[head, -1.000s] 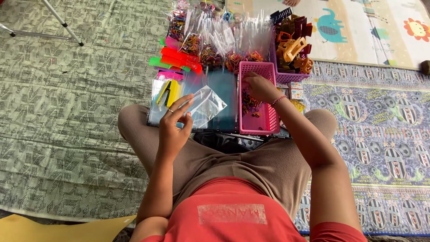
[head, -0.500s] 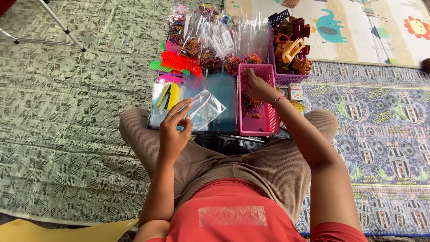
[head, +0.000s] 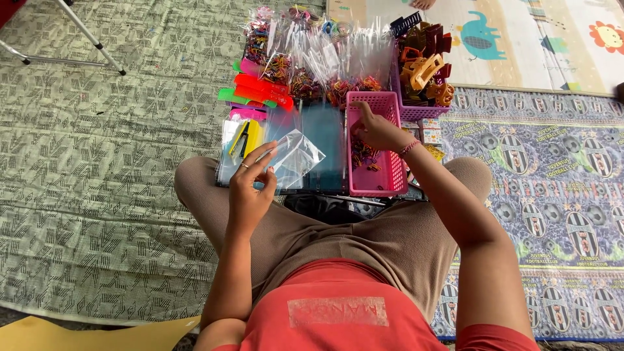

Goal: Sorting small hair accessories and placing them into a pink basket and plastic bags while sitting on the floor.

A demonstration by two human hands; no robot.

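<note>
the small clear plastic bag [head: 294,156] is held up in the left hand [head: 250,188], above the person's lap and just in front of the flat packets on the floor; the fingers [head: 263,159] are pinched together on the bag's lower left edge, and a ring shows on one of them. the right hand [head: 377,130] reaches down into the pink basket [head: 380,179], its fingers bent and close together over the small coloured pieces inside; i cannot tell if they grip any piece. a pink bracelet [head: 409,148] is around this wrist. the basket stands on the floor just right of a bluish flat sheet [head: 323,146]. left of the bag lies a packet with a yellow and black item [head: 244,138]. behind these, further from the person, are red, pink and green combs [head: 260,91], a row of clear bags with small hair ties [head: 325,62], and a purple basket [head: 419,112] full of brown and orange hair claws. all lies on a green patterned mat [head: 97,162].
</note>
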